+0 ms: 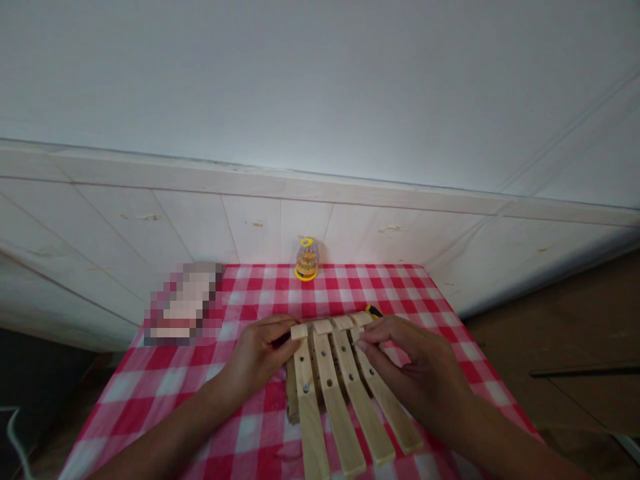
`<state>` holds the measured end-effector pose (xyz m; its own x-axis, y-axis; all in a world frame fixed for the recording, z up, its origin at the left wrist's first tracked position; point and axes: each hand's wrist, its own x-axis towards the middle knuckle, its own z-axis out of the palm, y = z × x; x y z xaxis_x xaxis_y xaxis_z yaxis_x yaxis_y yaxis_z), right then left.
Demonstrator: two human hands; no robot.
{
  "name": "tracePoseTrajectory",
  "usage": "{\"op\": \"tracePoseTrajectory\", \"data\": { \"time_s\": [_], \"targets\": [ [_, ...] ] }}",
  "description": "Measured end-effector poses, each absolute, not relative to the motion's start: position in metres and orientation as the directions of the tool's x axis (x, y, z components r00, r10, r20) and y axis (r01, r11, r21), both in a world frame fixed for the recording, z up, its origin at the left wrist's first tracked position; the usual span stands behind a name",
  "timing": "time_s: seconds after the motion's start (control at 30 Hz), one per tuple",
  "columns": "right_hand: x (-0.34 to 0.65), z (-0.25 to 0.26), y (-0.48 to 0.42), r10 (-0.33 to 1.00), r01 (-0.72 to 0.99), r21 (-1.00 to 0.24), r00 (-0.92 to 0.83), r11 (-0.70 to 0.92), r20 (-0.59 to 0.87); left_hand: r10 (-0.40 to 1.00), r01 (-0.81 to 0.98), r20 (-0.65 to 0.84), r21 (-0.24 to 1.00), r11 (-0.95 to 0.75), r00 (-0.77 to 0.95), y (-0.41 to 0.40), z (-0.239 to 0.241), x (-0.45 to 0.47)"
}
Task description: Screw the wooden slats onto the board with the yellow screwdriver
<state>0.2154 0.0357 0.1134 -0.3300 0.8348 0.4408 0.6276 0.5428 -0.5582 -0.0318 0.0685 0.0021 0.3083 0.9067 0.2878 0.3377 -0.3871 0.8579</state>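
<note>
On the table in front of me lies a wooden piece made of several pale slats (pixel 345 427) screwed across a rougher board (pixel 293 407), with small wooden blocks along the far ends. Screw heads and dark holes show on the slats. My left hand (pixel 263 350) has thumb and fingers closed on the far end of the leftmost slat. At the far end of the rightmost slat, my right hand (pixel 413 350) pinches with thumb and forefinger; its other fingers are curled and partly hidden. Just behind that hand, a black and yellow object (pixel 373 311) peeks out, mostly covered.
A red and white checked cloth (pixel 250 427) covers the table, which meets a white panelled wall (pixel 255 233). Against the wall stands a clear container with yellow lid and base (pixel 307 260). At the left edge lies a flat, pixelated object (pixel 185 303). A brown surface (pixel 565 333) is at right.
</note>
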Motion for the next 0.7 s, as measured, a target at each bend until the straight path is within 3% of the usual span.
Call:
{"op": "tracePoseTrajectory", "data": {
  "time_s": [0.33, 0.7],
  "targets": [
    [0.216, 0.113, 0.028, 0.840, 0.616, -0.575, -0.338, 0.539, 0.425, 0.907, 0.355, 0.289, 0.849, -0.391, 0.307, 0.068, 0.004, -0.033],
    [0.180, 0.079, 0.036, 0.779, 0.569, -0.556, -0.564, 0.606, 0.273, 0.891, 0.312, 0.300, 0.858, -0.409, 0.341, 0.069, 0.005, -0.031]
  ]
}}
